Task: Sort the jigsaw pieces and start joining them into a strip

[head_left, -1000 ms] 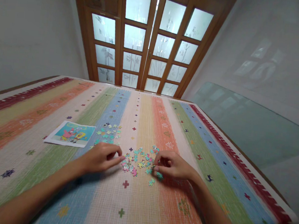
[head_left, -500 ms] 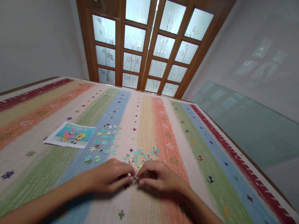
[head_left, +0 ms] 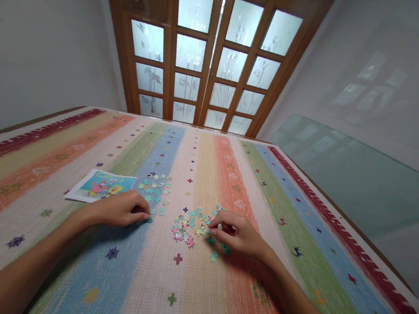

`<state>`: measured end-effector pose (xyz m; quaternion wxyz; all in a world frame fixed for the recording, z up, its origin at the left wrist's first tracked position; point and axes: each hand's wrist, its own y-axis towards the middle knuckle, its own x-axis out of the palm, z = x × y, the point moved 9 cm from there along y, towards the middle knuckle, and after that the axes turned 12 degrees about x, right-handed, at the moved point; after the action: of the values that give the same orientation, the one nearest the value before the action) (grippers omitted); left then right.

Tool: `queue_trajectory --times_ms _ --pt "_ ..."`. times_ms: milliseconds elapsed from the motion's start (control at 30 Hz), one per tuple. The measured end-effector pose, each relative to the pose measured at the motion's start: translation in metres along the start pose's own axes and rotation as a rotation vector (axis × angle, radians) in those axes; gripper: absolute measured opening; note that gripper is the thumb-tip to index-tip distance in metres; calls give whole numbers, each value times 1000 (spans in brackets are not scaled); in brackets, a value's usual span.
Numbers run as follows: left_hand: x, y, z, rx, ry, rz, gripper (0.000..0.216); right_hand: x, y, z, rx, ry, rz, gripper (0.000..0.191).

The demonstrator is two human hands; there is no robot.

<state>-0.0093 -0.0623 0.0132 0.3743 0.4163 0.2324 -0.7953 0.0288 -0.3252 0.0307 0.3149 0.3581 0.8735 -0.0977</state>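
My left hand (head_left: pixel 126 209) is at the near end of the left group of jigsaw puzzle pieces (head_left: pixel 158 191), its fingers closed in a pinch on a greenish puzzle piece (head_left: pixel 147 219) low over the cloth. My right hand (head_left: pixel 237 234) reaches into the right-hand pile of puzzle pieces (head_left: pixel 182 233), thumb and forefinger closed around a small puzzle piece that the fingertips mostly hide. Several teal pieces lie under and beside that hand. A printed cartoon picture (head_left: pixel 97 184) rests beyond my left wrist, its lower edge partly covered by the hand.
A striped tablecloth (head_left: pixel 160 280) covers the wide table, with small printed figures that resemble loose pieces. Beyond the far edge stand wooden doors with frosted glass (head_left: pixel 190 51). A pale glass panel (head_left: pixel 356 171) leans along the right wall.
My hands, together at the near middle before, are now apart. The left has moved left to the left group of pieces; the right has moved slightly right and away from me.
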Motion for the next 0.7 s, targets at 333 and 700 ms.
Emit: queue_trajectory --times_ms 333,700 --pt "5 3 -3 -60 36 -20 35 -19 -3 -2 -18 -37 102 15" --pt "-1 4 -1 -59 88 27 31 -50 -8 3 14 -75 259 17"
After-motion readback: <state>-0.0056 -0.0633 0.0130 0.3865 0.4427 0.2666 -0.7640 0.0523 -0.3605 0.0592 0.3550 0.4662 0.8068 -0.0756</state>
